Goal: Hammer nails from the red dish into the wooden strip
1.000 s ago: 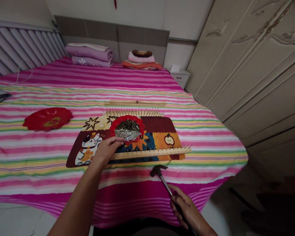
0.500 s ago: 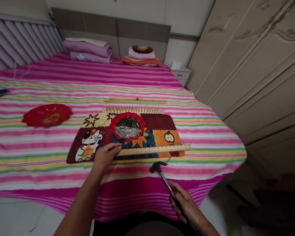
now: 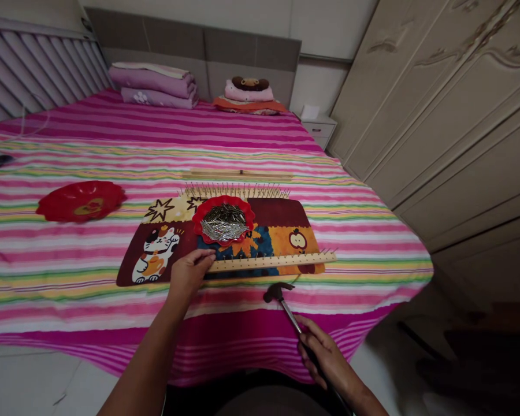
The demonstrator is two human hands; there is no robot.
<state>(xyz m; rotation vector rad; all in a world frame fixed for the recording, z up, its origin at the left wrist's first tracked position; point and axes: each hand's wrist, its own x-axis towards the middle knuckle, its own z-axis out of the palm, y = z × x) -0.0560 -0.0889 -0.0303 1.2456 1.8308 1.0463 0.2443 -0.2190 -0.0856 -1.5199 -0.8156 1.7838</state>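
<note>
My left hand [image 3: 189,271] is closed at the left end of a pale wooden strip [image 3: 266,263], thumb and forefinger pinched together. Whether a nail is between those fingertips I cannot make out. Thin nails stand along the strip's far edge, and small dark holes show on its near face. My right hand [image 3: 323,352] grips a claw hammer [image 3: 289,315] by its dark handle; the head is just on the near side of the strip. Behind the strip, a red scalloped bowl [image 3: 199,229] holds a heap of loose nails [image 3: 225,222].
Under the strip and bowl lies a patterned mat [image 3: 156,254] on a striped bedspread [image 3: 69,277]. Another strip full of upright nails [image 3: 236,190] lies behind the bowl, with plain wooden strips [image 3: 216,174] beyond. A red dish [image 3: 80,201] sits at left. Wardrobe doors [image 3: 450,133] stand at right.
The view has shifted very slightly. Both hands, the strip and the hammer keep nearly the same positions.
</note>
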